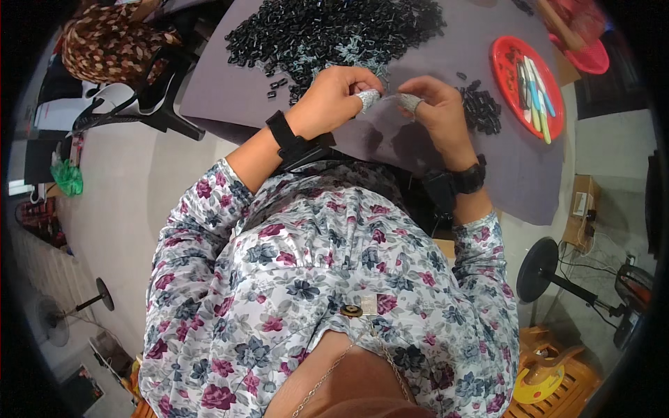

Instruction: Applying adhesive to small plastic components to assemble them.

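Over the near part of the table, my left hand [337,97] is closed in a pinch, its thumb wrapped in silvery tape. My right hand [440,115] faces it, thumb likewise wrapped, fingertips pinched. Something tiny and pale shows between the two hands, too small to name. Beyond them spreads a big heap of small black plastic pieces [306,35], with slim grey-blue pieces [359,52] scattered over its near side. Beside my right hand lies a smaller pile of black pieces [481,108].
On the right of the grey-covered table [516,174] sits a red oval tray [499,63] with pen-like or knife-like tools [536,97]. Another person's arm reaches a pink basin [592,57] at the far right. A black-and-white chair [157,104] stands left, a fan [538,268] lower right.
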Tool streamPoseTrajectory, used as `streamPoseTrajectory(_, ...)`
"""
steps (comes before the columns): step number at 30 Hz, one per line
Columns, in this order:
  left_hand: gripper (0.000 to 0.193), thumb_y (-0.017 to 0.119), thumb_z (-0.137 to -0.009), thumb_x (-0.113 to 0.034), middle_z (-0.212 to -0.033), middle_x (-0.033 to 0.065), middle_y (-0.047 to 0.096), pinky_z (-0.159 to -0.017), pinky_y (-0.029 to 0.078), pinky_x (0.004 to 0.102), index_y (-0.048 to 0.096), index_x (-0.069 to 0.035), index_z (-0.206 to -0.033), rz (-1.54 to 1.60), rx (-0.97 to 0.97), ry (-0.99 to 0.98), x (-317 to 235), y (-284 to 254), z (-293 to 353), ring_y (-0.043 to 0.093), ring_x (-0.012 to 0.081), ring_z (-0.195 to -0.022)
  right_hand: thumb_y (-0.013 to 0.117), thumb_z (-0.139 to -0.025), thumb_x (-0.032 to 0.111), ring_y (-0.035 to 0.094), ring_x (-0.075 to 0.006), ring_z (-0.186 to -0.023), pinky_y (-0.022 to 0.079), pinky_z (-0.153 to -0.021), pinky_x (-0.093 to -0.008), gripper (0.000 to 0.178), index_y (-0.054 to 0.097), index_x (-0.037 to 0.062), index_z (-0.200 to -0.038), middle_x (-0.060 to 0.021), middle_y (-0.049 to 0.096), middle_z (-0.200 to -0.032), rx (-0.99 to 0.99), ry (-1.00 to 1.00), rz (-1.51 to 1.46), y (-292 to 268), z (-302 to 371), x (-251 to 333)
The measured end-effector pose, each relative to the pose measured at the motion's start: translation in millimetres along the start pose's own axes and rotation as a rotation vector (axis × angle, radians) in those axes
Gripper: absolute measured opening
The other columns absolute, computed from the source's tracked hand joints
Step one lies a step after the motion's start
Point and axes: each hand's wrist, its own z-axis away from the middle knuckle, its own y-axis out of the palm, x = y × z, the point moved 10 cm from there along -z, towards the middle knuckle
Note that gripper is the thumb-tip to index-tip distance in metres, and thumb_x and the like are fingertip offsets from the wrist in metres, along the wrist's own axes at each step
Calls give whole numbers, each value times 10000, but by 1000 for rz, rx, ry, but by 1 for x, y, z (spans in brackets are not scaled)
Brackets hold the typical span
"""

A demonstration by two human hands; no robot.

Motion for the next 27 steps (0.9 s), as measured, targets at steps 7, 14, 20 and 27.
streamPoseTrajectory(7,120,659,-924,-11,-836,-62,636,-624,431,195,710,1,-1033,43,60,-53,3,12,-2,527,17,-729,636,-891,-45,625,-72,-749,502,-671,-222,151,686,-37,-1034,-27,698,-884,0,-3,-58,3,-3,-5)
streamPoseTrajectory(14,95,638,-846,2,-750,-29,621,-578,428,235,704,14,-913,49,57,-109,13,14,-7,527,55,-660,613,-805,-74,646,-103,-763,520,-693,-246,186,687,-14,-964,-27,686,-872,-89,-177,228,9,0,14)
streamPoseTrajectory(20,96,657,-804,-36,-683,9,609,-558,452,286,699,10,-876,-108,47,-86,18,8,-11,541,115,-596,622,-768,-55,659,-118,-774,526,-697,-265,181,684,-1,-930,-50,679,-871,-165,-357,504,11,7,45)
streamPoseTrajectory(27,160,587,-832,31,-779,6,667,-571,470,261,702,9,-941,-43,-13,-65,21,-9,-9,601,102,-640,653,-807,-26,625,-72,-736,497,-664,-234,137,687,1,-936,-18,692,-851,-150,-98,340,-9,4,11)
